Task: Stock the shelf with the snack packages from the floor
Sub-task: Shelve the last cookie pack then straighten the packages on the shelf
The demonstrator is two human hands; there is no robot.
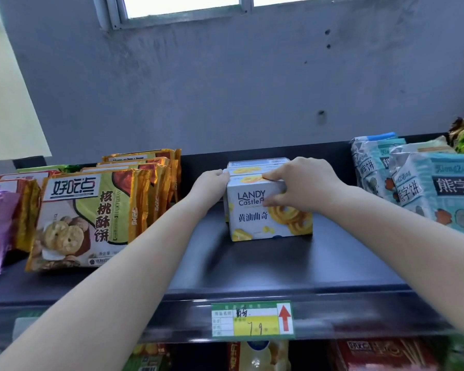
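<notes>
Both arms reach into the top shelf [279,277]. The right hand [303,183] is clamped over the upper front corner of a white butter cookie box [263,218], fingers curled on its top and thumb pressing its front face. The left hand [212,183] lies flat against the box's left side with fingers straight, steadying it. The box stands upright on the dark shelf board. Just behind both hands sits a second cookie box [257,164] of the same kind, touching the front one. Left of the left hand stands a row of walnut biscuit packs [91,218]; right of the right hand, blue bear biscuit bags [426,188]. Below the hands, a green price tag [252,319] marks the slot. Judgement: at least two boxes are placed, the front one being squared up. Bare board lies between the box and the shelf lip. The floor stock is out of view, so what remains cannot be told.
</notes>
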